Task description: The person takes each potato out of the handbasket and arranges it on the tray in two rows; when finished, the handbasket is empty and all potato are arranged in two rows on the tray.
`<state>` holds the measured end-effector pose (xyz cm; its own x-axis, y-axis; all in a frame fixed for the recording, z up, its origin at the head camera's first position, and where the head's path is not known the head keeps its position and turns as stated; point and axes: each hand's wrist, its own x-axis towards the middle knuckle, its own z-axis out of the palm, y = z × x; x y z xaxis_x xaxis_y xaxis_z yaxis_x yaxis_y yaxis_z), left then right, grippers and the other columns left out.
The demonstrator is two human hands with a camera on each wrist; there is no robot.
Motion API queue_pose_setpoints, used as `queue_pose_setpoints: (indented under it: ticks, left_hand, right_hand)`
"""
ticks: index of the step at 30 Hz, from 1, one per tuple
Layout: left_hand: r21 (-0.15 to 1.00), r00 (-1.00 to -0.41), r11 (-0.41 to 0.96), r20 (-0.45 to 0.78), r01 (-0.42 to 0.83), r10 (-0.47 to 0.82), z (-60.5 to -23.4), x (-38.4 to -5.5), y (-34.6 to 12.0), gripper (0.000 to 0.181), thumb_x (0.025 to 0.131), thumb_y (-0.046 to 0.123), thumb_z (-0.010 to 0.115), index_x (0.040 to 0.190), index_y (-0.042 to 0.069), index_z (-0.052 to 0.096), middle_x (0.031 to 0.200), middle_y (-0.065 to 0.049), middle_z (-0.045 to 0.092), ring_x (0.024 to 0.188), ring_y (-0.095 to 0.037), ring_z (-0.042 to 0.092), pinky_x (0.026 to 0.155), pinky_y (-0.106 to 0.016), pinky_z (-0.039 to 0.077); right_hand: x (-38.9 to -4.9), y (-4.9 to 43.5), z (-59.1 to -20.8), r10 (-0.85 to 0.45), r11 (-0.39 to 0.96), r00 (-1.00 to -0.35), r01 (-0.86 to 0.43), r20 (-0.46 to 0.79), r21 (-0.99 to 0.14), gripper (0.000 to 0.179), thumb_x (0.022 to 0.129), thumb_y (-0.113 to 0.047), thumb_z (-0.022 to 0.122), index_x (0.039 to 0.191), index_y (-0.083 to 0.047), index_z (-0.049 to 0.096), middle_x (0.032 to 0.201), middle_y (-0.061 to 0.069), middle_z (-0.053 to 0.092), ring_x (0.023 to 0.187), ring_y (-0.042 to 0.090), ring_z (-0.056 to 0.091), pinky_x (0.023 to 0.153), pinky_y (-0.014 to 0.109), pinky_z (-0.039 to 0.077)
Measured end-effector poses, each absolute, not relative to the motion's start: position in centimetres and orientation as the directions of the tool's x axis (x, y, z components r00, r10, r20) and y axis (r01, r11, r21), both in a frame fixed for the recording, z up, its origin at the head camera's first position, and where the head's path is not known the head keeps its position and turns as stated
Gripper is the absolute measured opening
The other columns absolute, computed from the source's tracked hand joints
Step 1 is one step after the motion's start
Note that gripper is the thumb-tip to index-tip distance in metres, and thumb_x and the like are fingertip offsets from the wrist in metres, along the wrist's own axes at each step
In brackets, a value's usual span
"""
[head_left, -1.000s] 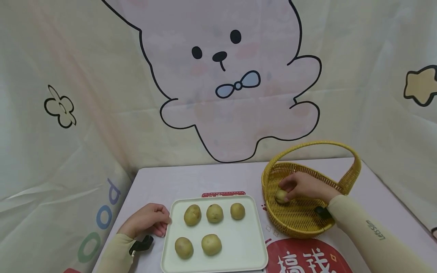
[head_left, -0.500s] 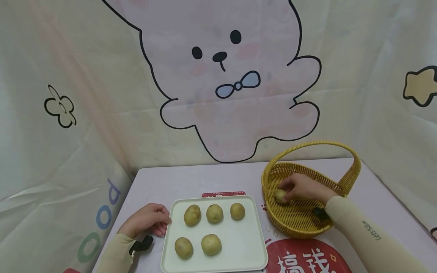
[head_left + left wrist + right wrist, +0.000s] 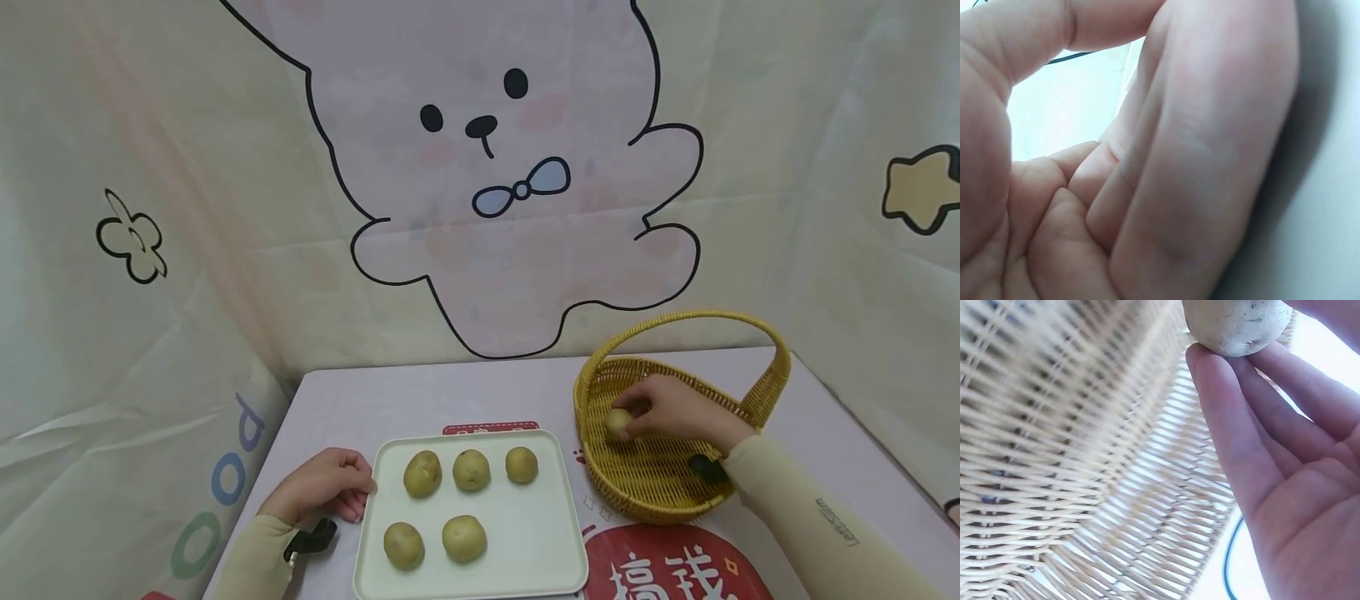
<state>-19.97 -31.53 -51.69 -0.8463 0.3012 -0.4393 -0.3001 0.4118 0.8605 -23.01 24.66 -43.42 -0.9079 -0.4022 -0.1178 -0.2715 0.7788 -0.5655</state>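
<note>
A small potato (image 3: 618,423) is pinched between the thumb and fingertips of my right hand (image 3: 667,410), low inside the yellow wicker basket (image 3: 660,508). In the right wrist view the fingertips press the underside of the potato (image 3: 1238,325), beside the woven wall. My left hand (image 3: 330,483) pinches the left rim of the white tray (image 3: 536,546); its fingers look curled in the left wrist view, where the rim itself is hidden. On the tray lie several potatoes, three along the far side and two nearer, including a large one (image 3: 464,538).
The basket's tall arched handle (image 3: 705,315) rises over the right hand and forearm. A red printed patch (image 3: 667,562) marks the table (image 3: 337,400) in front of the basket. A patterned cloth (image 3: 300,317) hangs behind the table and along its sides.
My right hand has shifted very slightly in the basket, with the potato held in its fingers. The left hand, the tray and its potatoes stay put.
</note>
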Motion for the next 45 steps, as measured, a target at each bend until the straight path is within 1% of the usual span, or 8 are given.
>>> queue_pose_setpoints:
  ticks: [5,12,16,20,25,33,40,45]
  left_hand:
    - [0.862,-0.852,0.415,-0.432,-0.292,0.297,-51.8,-19.9,-31.6,0.013,0.093,0.014,0.072,0.095,0.003,0.065,0.070,-0.003,0.069,0.057,-0.009,0.066,0.058,-0.026,0.061]
    - [0.861,-0.851,0.417,-0.432,-0.291,0.300,-51.9,-19.9,-31.9,0.015,0.094,0.014,0.073,0.096,0.002,0.065,0.070,-0.004,0.068,0.057,-0.009,0.066,0.058,-0.027,0.062]
    - [0.861,-0.851,0.415,-0.433,-0.294,0.296,-51.9,-19.9,-31.9,0.015,0.093,0.014,0.073,0.096,0.002,0.065,0.070,-0.003,0.068,0.057,-0.009,0.066,0.058,-0.026,0.062]
    - [0.861,-0.850,0.413,-0.436,-0.298,0.296,-51.7,-19.8,-31.8,0.015,0.093,0.014,0.073,0.096,0.002,0.065,0.070,-0.003,0.068,0.057,-0.009,0.066,0.058,-0.026,0.061]
    - [0.861,-0.850,0.407,-0.439,-0.305,0.292,-51.8,-20.0,-31.9,0.016,0.093,0.015,0.074,0.097,0.002,0.065,0.070,-0.003,0.068,0.057,-0.009,0.065,0.058,-0.026,0.061]
    - [0.862,-0.851,0.406,-0.438,-0.305,0.291,-51.8,-20.0,-31.9,0.016,0.093,0.015,0.074,0.096,0.003,0.065,0.070,-0.004,0.068,0.057,-0.009,0.066,0.058,-0.027,0.062]
    - [0.858,-0.851,0.417,-0.439,-0.301,0.289,-51.7,-20.0,-31.7,0.016,0.093,0.015,0.074,0.096,0.003,0.065,0.071,-0.004,0.069,0.058,-0.010,0.066,0.058,-0.026,0.061]
    - [0.859,-0.849,0.409,-0.443,-0.309,0.288,-51.7,-20.0,-31.6,0.016,0.093,0.015,0.075,0.096,0.003,0.065,0.071,-0.004,0.069,0.058,-0.010,0.066,0.057,-0.026,0.061]
  right_hand:
    - [-21.6,24.3,-42.5,-0.386,0.769,-0.918,-0.263,-0.095,-0.583,0.044,0.088,-0.031,0.090,0.124,-0.009,0.079,0.108,-0.002,0.078,0.097,0.014,0.069,0.085,0.034,0.060]
    - [-19.7,23.5,-41.3,-0.369,0.764,-0.924,-0.240,-0.100,-0.599,0.050,0.087,-0.038,0.091,0.127,-0.010,0.078,0.111,-0.002,0.078,0.098,0.013,0.070,0.084,0.030,0.060]
    - [-18.5,23.0,-40.7,-0.373,0.754,-0.925,-0.259,-0.069,-0.603,0.048,0.087,-0.039,0.090,0.125,-0.012,0.078,0.108,-0.003,0.077,0.096,0.012,0.070,0.081,0.025,0.060]
    - [-17.4,22.1,-40.2,-0.375,0.751,-0.927,-0.295,-0.013,-0.590,0.044,0.086,-0.042,0.090,0.122,-0.018,0.080,0.103,-0.008,0.076,0.095,0.011,0.068,0.080,0.024,0.059]
    - [-16.3,20.4,-40.0,-0.394,0.710,-0.919,-0.304,-0.001,-0.636,0.042,0.086,-0.043,0.090,0.120,-0.021,0.080,0.104,-0.009,0.075,0.096,0.012,0.068,0.081,0.023,0.060]
    - [-15.6,18.0,-41.4,-0.439,0.617,-0.898,-0.333,0.040,-0.713,0.044,0.085,-0.036,0.092,0.121,-0.014,0.079,0.110,-0.004,0.077,0.098,0.009,0.072,0.086,0.026,0.064]
    - [-14.9,15.9,-43.1,-0.436,0.602,-0.900,-0.295,0.004,-0.742,0.046,0.084,-0.034,0.094,0.122,-0.013,0.078,0.110,-0.003,0.075,0.097,0.010,0.071,0.083,0.025,0.063]
    - [-14.4,14.6,-44.5,-0.464,0.570,-0.886,-0.309,0.012,-0.761,0.045,0.083,-0.026,0.095,0.121,-0.010,0.078,0.110,-0.001,0.075,0.098,0.011,0.072,0.084,0.033,0.066]
